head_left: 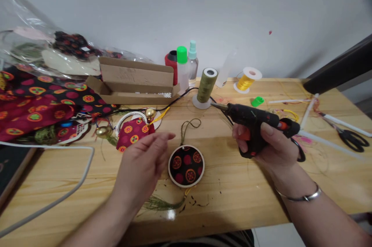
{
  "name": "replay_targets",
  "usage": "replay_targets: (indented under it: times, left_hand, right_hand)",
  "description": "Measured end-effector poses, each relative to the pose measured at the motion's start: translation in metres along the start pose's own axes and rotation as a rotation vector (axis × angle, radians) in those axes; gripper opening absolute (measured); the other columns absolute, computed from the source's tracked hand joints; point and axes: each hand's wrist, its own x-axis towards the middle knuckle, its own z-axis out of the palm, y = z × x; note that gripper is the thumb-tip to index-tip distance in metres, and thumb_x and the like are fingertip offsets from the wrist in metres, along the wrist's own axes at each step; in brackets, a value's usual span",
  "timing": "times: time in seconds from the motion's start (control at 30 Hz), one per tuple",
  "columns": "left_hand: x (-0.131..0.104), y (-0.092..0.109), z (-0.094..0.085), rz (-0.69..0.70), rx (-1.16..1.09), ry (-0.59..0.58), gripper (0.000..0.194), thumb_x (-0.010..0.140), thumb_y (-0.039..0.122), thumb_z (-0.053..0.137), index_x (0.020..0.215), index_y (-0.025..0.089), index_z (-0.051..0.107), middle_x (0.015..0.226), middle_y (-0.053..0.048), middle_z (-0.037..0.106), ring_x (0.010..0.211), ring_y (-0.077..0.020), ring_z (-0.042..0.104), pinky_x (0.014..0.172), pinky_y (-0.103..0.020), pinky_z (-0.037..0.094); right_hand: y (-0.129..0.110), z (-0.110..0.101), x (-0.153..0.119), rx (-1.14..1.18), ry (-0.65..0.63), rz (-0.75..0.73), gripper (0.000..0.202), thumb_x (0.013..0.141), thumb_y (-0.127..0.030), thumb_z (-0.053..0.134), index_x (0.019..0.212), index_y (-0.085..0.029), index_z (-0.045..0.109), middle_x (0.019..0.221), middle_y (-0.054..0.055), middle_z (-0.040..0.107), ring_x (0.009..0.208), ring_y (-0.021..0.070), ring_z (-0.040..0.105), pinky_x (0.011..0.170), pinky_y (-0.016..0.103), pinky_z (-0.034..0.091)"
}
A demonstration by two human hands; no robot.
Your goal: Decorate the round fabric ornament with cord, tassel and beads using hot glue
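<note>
My right hand is wrapped round the handle of a black hot glue gun, whose metal nozzle points left toward a spool of olive thread. Over the table, just left of a round ornament, hovers my left hand, its fingers together and partly curled; whether it holds anything small is hidden. The round ornament lies flat, with dark flowered cloth inside a white rim. A green cord loop extends from its top and a green tassel from its bottom.
An open cardboard box, bottles and a yellow spool stand along the wall. Flowered fabric and a red pouch lie left. Black scissors and glue sticks lie right. A white cable crosses the left side.
</note>
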Motion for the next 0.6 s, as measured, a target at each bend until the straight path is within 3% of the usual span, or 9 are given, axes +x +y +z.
replay_targets:
  times: [0.07,0.1,0.17,0.27,0.37,0.5,0.6]
  left_hand:
    - [0.002,0.011,-0.004,-0.368,-0.470,-0.018,0.024,0.091,0.023,0.047,0.076,0.014,0.063,0.049,0.009,0.032,0.033,-0.0022,0.024,0.029,-0.012,0.018]
    - [0.003,0.016,-0.006,-0.469,-0.628,-0.008,0.026,0.093,0.017,0.041,0.077,0.013,0.062,0.051,0.009,0.033,0.033,-0.0017,0.025,0.029,-0.011,0.019]
    - [0.001,0.023,-0.007,-0.538,-0.817,0.056,0.029,0.092,0.008,0.036,0.080,0.011,0.062,0.057,0.005,0.038,0.037,-0.0016,0.035,0.031,-0.009,0.026]
    - [-0.006,0.027,-0.008,-0.537,-0.846,0.145,0.030,0.087,-0.001,0.035,0.086,0.008,0.063,0.069,-0.003,0.051,0.051,-0.0055,0.052,0.042,-0.013,0.046]
    - [-0.015,0.023,-0.011,-0.559,-0.801,0.178,0.034,0.081,-0.008,0.036,0.087,0.008,0.065,0.078,-0.008,0.058,0.059,-0.0089,0.060,0.050,-0.018,0.054]
    - [-0.025,0.015,-0.018,-0.589,-0.739,0.150,0.034,0.080,-0.012,0.038,0.084,0.007,0.066,0.077,-0.009,0.064,0.057,-0.0079,0.063,0.050,-0.015,0.055]
    - [-0.030,0.011,-0.022,-0.622,-0.712,0.100,0.029,0.084,-0.007,0.040,0.083,0.006,0.065,0.078,-0.011,0.067,0.043,-0.0024,0.055,0.037,-0.007,0.045]
  right_hand:
    - [0.000,-0.001,0.000,-0.012,-0.002,0.005,0.031,0.073,-0.047,0.070,0.068,-0.017,0.070,0.066,0.005,0.067,0.043,0.0138,0.054,0.035,0.026,0.039]
    - [0.001,-0.001,0.000,-0.015,-0.001,0.006,0.031,0.073,-0.047,0.070,0.070,-0.017,0.070,0.067,0.005,0.067,0.043,0.0137,0.054,0.034,0.025,0.039]
    - [0.002,-0.002,0.000,-0.020,-0.011,0.020,0.030,0.073,-0.047,0.070,0.072,-0.016,0.071,0.068,0.006,0.067,0.044,0.0137,0.054,0.034,0.025,0.039]
    - [0.006,-0.004,0.000,-0.043,-0.067,0.065,0.030,0.072,-0.046,0.072,0.073,-0.016,0.072,0.069,0.007,0.068,0.048,0.0141,0.054,0.039,0.026,0.042]
    - [0.010,-0.004,-0.002,-0.091,-0.117,0.094,0.029,0.072,-0.044,0.073,0.078,-0.016,0.074,0.072,0.008,0.069,0.053,0.0154,0.057,0.044,0.027,0.045]
    - [0.012,-0.003,-0.004,-0.122,-0.099,0.095,0.028,0.071,-0.044,0.074,0.077,-0.017,0.074,0.070,0.008,0.069,0.057,0.0176,0.059,0.043,0.026,0.043]
    - [0.013,-0.004,-0.006,-0.137,-0.102,0.102,0.030,0.070,-0.045,0.074,0.079,-0.016,0.074,0.069,0.008,0.068,0.057,0.0180,0.058,0.042,0.026,0.042]
